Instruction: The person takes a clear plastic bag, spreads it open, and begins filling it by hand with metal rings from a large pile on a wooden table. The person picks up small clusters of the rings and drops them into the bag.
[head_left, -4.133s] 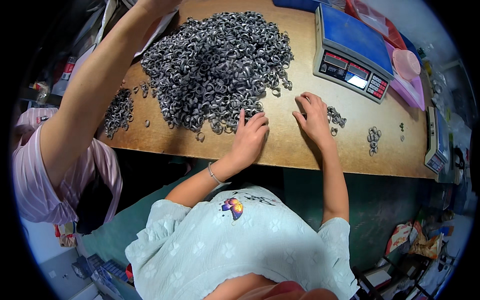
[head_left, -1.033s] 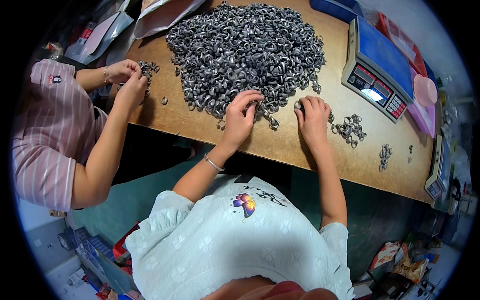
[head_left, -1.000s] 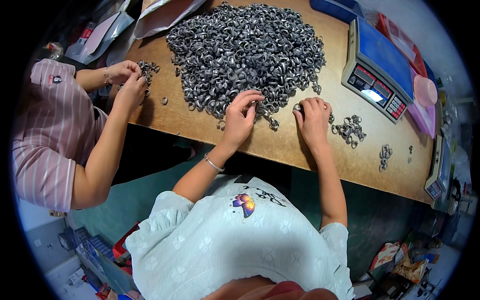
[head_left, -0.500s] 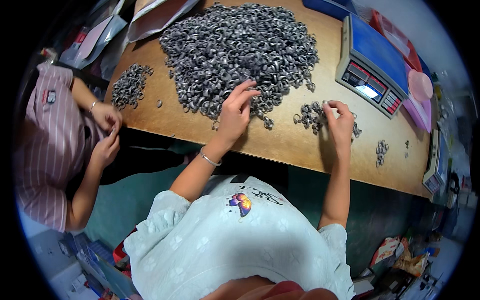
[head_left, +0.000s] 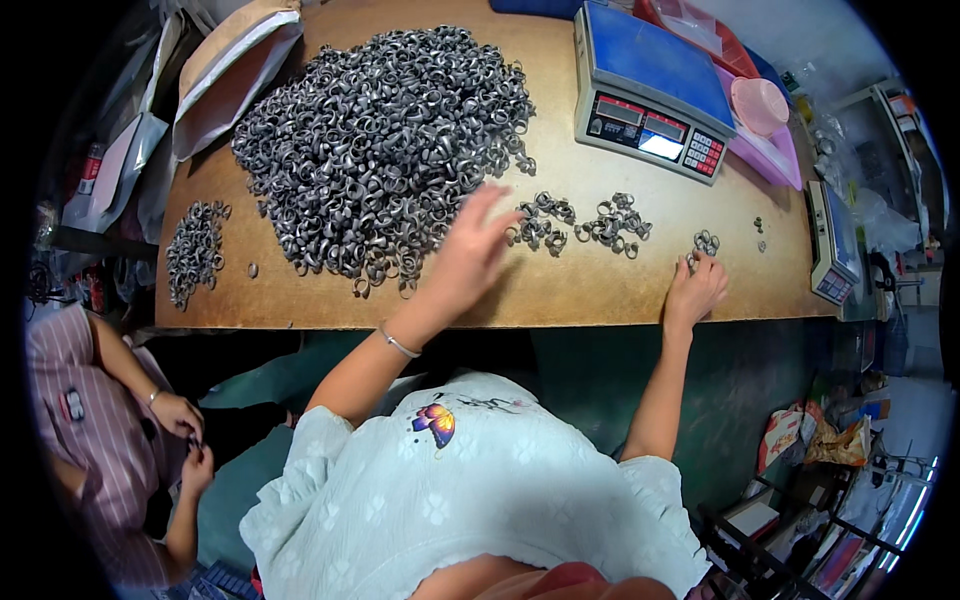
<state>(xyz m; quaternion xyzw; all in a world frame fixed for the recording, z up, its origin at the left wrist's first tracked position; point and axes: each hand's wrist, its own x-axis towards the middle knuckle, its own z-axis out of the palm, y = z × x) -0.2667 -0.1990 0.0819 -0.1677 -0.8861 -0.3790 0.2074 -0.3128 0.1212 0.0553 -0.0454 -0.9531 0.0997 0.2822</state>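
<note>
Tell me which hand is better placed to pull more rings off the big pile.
Left. The left hand hovers, fingers spread, beside the big pile, nearly at its near edge. The right hand rests far off by a few stray rings, with two small clusters between it and the pile.

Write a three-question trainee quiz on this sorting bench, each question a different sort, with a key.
1. True or false: the left hand is pressed flat on the big pile of metal rings.
2. Which thing lies nearest the right hand? A) the weighing scale B) a small cluster of rings C) the pink bowl
3. Fill in: a second person's hands show at the picture's lower ____ edge.

Key:
1. False; it is raised, fingers spread, beside the pile.
2. B.
3. Left.
</note>
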